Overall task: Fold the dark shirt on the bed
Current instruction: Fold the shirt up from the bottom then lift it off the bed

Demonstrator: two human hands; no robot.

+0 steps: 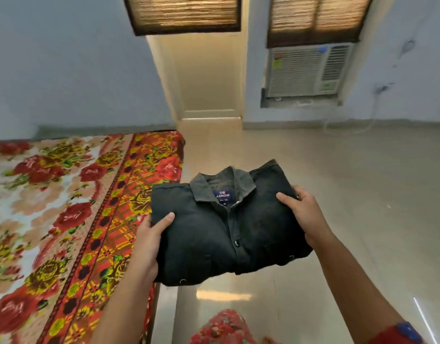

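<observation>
The dark shirt [214, 234] is folded into a compact rectangle, collar and label facing up and away from me. It is lifted in the air, over the right edge of the bed [52, 207] and the floor beside it. My left hand [149, 242] grips its left edge, thumb on top and fingers underneath. My right hand [303, 212] grips the right edge the same way, thumb lying on the fabric.
The bed carries a floral cover in red, yellow and white. Shiny tiled floor [338, 194] spreads to the right. A doorway [209, 78] and a window air conditioner [306, 70] stand at the far wall. My patterned clothing [221, 328] shows at the bottom.
</observation>
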